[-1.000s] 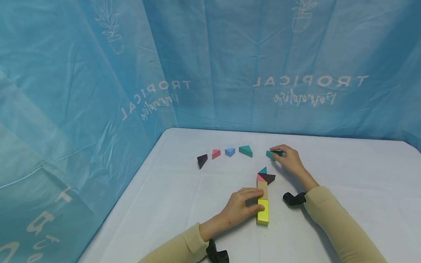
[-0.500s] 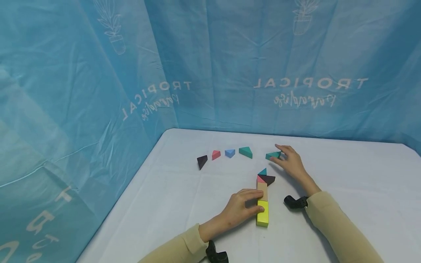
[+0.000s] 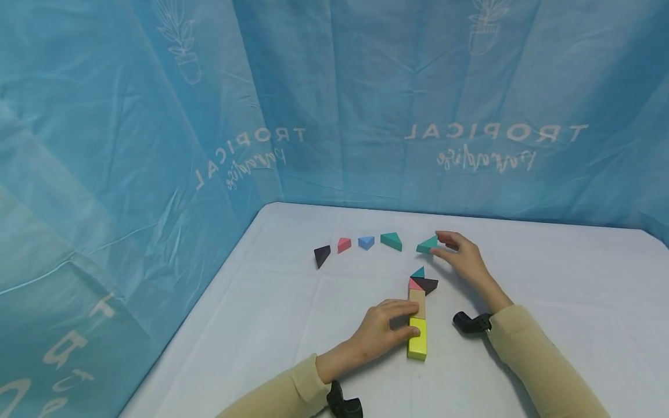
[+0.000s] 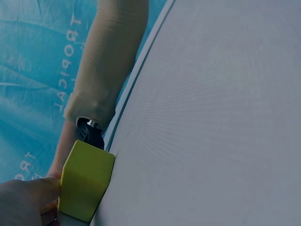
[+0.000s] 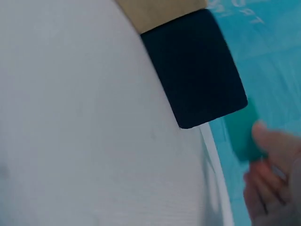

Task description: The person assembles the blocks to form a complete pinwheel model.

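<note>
My right hand pinches a green triangular block between thumb and fingers. The right wrist view shows the thumb against that green block. My left hand rests against a tan block and a yellow block, fingertips on the tan one and thumb on the yellow one. In the left wrist view the thumb touches the side of the yellow block. Beyond the tan block, a small pink triangle, a black block and a teal triangle continue the row.
A loose line of blocks lies farther back: black, pink, blue and green. A white cloth covers the table. Blue printed curtains hang behind and to the left.
The right hand has shifted its fingers on the green block, which has turned and moved slightly left. The left hand stays where it was.
</note>
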The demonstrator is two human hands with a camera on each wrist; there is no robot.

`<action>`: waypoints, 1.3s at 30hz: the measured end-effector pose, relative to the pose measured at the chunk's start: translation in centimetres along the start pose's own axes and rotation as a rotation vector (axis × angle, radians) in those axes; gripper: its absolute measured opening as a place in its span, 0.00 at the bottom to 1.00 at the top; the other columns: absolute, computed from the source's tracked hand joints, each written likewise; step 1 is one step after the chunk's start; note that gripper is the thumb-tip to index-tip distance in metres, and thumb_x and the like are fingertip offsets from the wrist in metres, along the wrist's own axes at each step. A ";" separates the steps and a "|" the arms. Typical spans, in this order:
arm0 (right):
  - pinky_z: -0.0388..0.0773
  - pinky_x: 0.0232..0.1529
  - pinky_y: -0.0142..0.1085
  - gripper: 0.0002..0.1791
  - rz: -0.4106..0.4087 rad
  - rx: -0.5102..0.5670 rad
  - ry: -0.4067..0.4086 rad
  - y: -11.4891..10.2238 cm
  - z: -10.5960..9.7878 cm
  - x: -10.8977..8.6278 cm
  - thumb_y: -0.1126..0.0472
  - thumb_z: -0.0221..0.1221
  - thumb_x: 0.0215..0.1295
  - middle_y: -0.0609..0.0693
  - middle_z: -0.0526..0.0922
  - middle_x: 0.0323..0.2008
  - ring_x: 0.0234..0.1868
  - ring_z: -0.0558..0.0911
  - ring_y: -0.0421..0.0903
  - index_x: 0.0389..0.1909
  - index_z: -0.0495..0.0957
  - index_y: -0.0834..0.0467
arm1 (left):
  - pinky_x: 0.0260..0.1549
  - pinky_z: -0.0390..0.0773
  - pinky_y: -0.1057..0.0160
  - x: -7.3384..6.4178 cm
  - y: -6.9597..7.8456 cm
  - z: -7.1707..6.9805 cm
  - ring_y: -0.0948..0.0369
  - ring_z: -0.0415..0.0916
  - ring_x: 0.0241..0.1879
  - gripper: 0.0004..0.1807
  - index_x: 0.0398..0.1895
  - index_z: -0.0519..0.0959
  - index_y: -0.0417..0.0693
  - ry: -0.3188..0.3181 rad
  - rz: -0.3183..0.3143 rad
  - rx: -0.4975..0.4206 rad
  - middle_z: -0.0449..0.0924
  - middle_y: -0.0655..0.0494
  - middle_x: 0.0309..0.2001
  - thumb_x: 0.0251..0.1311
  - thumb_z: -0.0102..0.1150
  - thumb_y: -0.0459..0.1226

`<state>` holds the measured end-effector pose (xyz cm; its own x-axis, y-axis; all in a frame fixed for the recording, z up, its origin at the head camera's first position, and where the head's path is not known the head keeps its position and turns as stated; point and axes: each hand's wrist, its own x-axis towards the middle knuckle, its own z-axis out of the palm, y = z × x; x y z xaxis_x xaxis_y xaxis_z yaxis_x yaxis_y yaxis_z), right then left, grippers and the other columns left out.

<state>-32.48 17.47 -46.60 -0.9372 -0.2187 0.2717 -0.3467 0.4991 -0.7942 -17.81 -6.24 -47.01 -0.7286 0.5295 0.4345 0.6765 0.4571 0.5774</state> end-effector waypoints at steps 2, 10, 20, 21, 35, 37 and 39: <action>0.68 0.58 0.52 0.31 -0.030 0.043 -0.068 -0.7 0.1 0.2 0.52 0.62 0.62 0.62 0.72 0.58 0.59 0.70 0.61 0.63 0.68 0.61 | 0.57 0.67 0.67 0.0 0.0 0.0 0.65 0.69 0.58 0.25 0.55 0.78 0.42 0.001 -0.001 -0.004 0.78 0.56 0.55 0.55 0.67 0.42; 0.66 0.59 0.53 0.29 -0.065 0.044 -0.241 -1.4 0.6 0.6 0.56 0.61 0.63 0.61 0.73 0.59 0.61 0.69 0.61 0.63 0.69 0.63 | 0.57 0.67 0.67 0.1 0.1 0.0 0.65 0.70 0.57 0.24 0.54 0.78 0.42 0.006 0.000 -0.005 0.78 0.56 0.54 0.55 0.67 0.42; 0.67 0.58 0.53 0.28 -0.041 0.065 -0.225 -0.6 0.8 0.7 0.53 0.57 0.67 0.60 0.72 0.60 0.59 0.71 0.58 0.63 0.67 0.64 | 0.57 0.67 0.67 0.1 0.0 0.0 0.65 0.69 0.57 0.25 0.55 0.78 0.42 -0.003 -0.004 0.000 0.78 0.56 0.54 0.55 0.66 0.43; 0.67 0.58 0.53 0.28 -0.043 0.065 -0.220 -0.6 0.9 0.8 0.53 0.57 0.68 0.60 0.73 0.59 0.59 0.71 0.58 0.63 0.68 0.64 | 0.57 0.67 0.67 0.1 0.0 0.0 0.66 0.69 0.57 0.25 0.55 0.78 0.42 -0.003 -0.004 0.000 0.78 0.56 0.54 0.55 0.66 0.43; 0.72 0.54 0.50 0.23 -0.095 0.041 -0.222 -1.2 1.5 -0.7 0.58 0.57 0.68 0.60 0.75 0.57 0.56 0.75 0.56 0.60 0.72 0.64 | 0.57 0.67 0.67 0.0 0.2 0.0 0.65 0.70 0.57 0.24 0.54 0.78 0.41 0.002 -0.003 0.003 0.78 0.56 0.55 0.56 0.66 0.42; 0.72 0.54 0.50 0.22 -0.091 0.053 -0.221 -1.4 1.5 -0.9 0.58 0.57 0.67 0.59 0.75 0.57 0.56 0.75 0.56 0.60 0.72 0.63 | 0.57 0.67 0.67 0.0 0.2 -0.1 0.65 0.69 0.58 0.24 0.54 0.78 0.41 0.002 -0.011 -0.010 0.78 0.56 0.55 0.55 0.67 0.42; 0.72 0.54 0.51 0.22 -0.090 0.061 -0.226 -1.5 1.5 -1.0 0.59 0.57 0.67 0.59 0.76 0.57 0.56 0.75 0.56 0.60 0.72 0.63 | 0.57 0.67 0.67 0.0 0.2 -0.1 0.65 0.69 0.58 0.24 0.54 0.78 0.41 0.003 -0.012 -0.014 0.78 0.56 0.55 0.55 0.67 0.42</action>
<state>-30.92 15.65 -46.50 -0.8679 -0.4454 0.2201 -0.4192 0.4186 -0.8057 -17.69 -6.20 -46.80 -0.7371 0.5218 0.4294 0.6661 0.4536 0.5921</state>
